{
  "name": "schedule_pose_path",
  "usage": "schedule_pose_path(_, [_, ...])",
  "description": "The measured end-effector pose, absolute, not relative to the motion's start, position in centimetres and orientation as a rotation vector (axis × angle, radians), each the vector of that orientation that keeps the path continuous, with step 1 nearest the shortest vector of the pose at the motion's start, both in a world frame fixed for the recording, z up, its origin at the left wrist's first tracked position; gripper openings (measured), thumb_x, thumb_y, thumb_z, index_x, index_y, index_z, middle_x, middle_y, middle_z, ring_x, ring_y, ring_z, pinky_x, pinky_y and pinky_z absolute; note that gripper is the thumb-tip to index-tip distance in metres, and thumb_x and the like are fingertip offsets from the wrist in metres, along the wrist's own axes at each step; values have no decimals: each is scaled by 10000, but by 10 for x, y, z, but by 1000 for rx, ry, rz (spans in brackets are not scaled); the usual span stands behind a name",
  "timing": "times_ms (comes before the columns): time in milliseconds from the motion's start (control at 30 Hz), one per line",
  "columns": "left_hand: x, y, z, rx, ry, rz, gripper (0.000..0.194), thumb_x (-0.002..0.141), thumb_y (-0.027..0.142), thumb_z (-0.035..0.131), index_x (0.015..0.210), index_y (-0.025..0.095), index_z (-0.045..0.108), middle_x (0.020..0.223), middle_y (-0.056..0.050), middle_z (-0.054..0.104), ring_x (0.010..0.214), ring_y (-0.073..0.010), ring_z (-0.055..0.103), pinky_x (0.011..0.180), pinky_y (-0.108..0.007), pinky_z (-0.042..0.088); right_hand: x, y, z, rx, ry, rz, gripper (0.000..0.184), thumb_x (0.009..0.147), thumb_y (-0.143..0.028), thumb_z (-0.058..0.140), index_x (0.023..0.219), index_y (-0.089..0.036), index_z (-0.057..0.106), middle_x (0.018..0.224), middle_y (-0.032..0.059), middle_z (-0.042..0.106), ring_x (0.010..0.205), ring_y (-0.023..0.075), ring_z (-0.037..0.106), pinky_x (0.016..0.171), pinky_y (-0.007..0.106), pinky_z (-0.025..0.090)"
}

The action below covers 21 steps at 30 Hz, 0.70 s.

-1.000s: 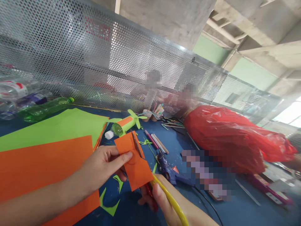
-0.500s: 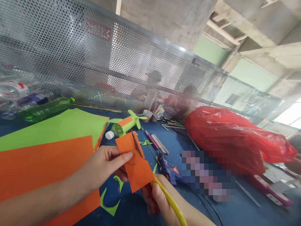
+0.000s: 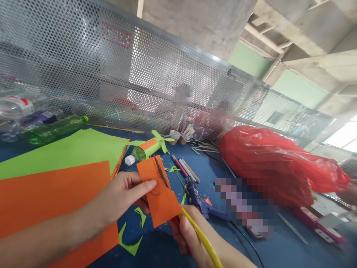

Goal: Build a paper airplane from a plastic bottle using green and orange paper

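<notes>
My left hand [image 3: 128,191] pinches a small piece of orange paper [image 3: 164,206] by its left edge, thumb on top. A curved pencil line shows on the paper near my thumb. In my right hand [image 3: 192,230] are scissors [image 3: 202,238] with a yellow handle loop and some red below. One blade lies over the upper part of the paper along a cut; the paper hides the rest. Just beyond the paper rests a green bottle model [image 3: 152,146] wrapped in green and orange paper, with a white cap and a green paper propeller.
Large green [image 3: 75,149] and orange sheets [image 3: 55,193] lie at left, near plastic bottles [image 3: 55,130]. Green scraps [image 3: 131,242] are by my hands. Markers [image 3: 185,167], a blue glue gun [image 3: 200,201] with a cord and a red plastic bag [image 3: 267,163] occupy the right. A perforated metal screen [image 3: 111,67] stands behind.
The hands, paper and scissors hold nearly the same place. The fingers of my right hand under the paper shift slightly on the scissors' handle.
</notes>
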<state>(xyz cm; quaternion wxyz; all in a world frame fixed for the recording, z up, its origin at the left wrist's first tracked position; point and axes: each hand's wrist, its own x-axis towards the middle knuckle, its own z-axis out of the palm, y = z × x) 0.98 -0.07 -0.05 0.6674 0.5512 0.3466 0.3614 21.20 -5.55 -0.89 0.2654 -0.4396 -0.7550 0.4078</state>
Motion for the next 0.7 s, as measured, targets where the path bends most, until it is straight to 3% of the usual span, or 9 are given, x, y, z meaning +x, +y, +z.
schedule_pose_path(700, [10,3,-5,1255,769,802,337,753,484,645,798,163,736,793,-54,741,631,-145,642,633,-264,525,212,-52,-6,-1204,-2137,1094,618,882,-723,129,707,-203,413,497,-55,357,447,83,333,411,203,288])
